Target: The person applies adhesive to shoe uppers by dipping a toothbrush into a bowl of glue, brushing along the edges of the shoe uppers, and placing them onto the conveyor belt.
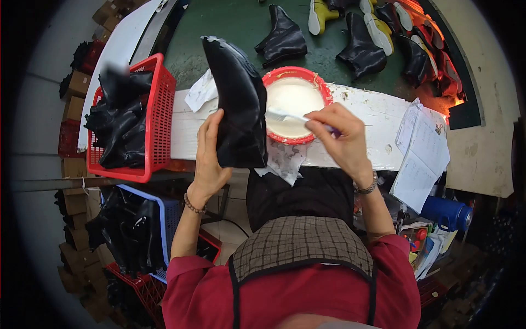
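Observation:
My left hand [208,151] grips a black boot [235,93] by its lower edge and holds it up in front of me, toe pointing away. White residue shows along the boot's far tip. Pinched in my right hand [341,134] is a toothbrush [289,115] with a pale handle and a bit of purple. Its head is at the boot's right side, over a red bowl [330,94] of creamy white liquid. The bowl stands on a white board [372,126], just beyond the boot.
A red basket [160,120] of black boots stands at the left, above a blue crate [171,225] with more. Boots with black [282,41] and yellow [323,16] parts lie on the green surface. Papers [424,148] and a blue bottle [446,213] are at the right.

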The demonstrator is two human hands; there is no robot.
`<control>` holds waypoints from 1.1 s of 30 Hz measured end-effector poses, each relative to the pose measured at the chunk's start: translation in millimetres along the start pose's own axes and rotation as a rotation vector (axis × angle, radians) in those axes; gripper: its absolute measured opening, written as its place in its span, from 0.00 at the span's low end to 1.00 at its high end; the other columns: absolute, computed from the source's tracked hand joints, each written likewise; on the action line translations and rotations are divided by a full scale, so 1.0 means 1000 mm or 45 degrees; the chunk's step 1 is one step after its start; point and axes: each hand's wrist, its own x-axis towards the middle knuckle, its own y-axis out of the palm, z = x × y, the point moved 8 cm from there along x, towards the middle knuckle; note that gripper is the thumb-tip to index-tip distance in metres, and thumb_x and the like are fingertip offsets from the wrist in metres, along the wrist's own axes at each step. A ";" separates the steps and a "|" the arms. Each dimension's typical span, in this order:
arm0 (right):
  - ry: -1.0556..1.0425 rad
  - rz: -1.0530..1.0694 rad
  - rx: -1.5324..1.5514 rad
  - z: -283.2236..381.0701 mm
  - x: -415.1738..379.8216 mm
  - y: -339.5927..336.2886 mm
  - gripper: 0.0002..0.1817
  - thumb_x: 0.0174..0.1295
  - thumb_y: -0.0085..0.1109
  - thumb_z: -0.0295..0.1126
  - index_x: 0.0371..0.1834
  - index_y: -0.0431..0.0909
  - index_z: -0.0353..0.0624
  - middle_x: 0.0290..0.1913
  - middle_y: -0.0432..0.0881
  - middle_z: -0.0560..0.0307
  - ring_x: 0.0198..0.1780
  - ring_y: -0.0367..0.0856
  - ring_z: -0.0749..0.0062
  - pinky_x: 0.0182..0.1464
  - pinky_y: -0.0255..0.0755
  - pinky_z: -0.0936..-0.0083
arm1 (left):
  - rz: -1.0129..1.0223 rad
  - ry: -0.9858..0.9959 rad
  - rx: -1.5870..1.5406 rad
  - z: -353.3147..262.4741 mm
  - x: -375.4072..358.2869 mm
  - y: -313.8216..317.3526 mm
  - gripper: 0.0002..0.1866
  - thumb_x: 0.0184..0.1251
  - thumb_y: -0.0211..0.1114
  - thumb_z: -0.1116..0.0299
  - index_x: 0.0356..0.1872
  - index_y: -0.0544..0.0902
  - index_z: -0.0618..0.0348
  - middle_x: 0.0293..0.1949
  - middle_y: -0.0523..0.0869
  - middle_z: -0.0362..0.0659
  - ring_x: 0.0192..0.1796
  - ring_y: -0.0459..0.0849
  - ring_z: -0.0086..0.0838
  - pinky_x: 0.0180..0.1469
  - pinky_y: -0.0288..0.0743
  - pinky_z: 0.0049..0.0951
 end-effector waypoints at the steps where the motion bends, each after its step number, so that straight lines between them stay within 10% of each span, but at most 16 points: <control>1: 0.006 0.032 -0.014 0.002 0.000 0.005 0.08 0.64 0.74 0.28 0.44 0.91 0.38 0.35 0.86 0.56 0.32 0.84 0.74 0.33 0.77 0.80 | 0.028 0.020 -0.022 -0.005 0.001 0.002 0.55 0.43 0.65 0.92 0.82 0.60 0.61 0.76 0.66 0.58 0.78 0.66 0.54 0.80 0.61 0.42; 6: -0.057 -0.060 -0.107 -0.002 0.012 -0.019 0.07 0.65 0.73 0.25 0.43 0.91 0.36 0.35 0.85 0.60 0.31 0.77 0.83 0.31 0.67 0.84 | 0.068 0.188 -0.057 -0.022 -0.002 0.000 0.52 0.50 0.81 0.79 0.79 0.64 0.60 0.76 0.67 0.59 0.76 0.70 0.54 0.75 0.69 0.44; 25: -0.440 0.069 -0.022 0.024 0.011 -0.020 0.12 0.57 0.78 0.21 0.44 0.92 0.37 0.39 0.86 0.57 0.38 0.84 0.77 0.37 0.77 0.80 | -0.365 0.246 -0.280 -0.029 0.060 -0.004 0.45 0.56 0.74 0.85 0.78 0.66 0.63 0.73 0.75 0.53 0.72 0.77 0.45 0.74 0.71 0.39; 33: -0.107 0.256 0.029 0.004 0.016 -0.014 0.07 0.61 0.75 0.29 0.40 0.92 0.40 0.31 0.85 0.58 0.29 0.82 0.72 0.33 0.74 0.76 | -0.330 0.254 0.158 -0.032 0.064 -0.009 0.41 0.55 0.68 0.89 0.75 0.72 0.62 0.71 0.77 0.52 0.73 0.76 0.44 0.75 0.69 0.39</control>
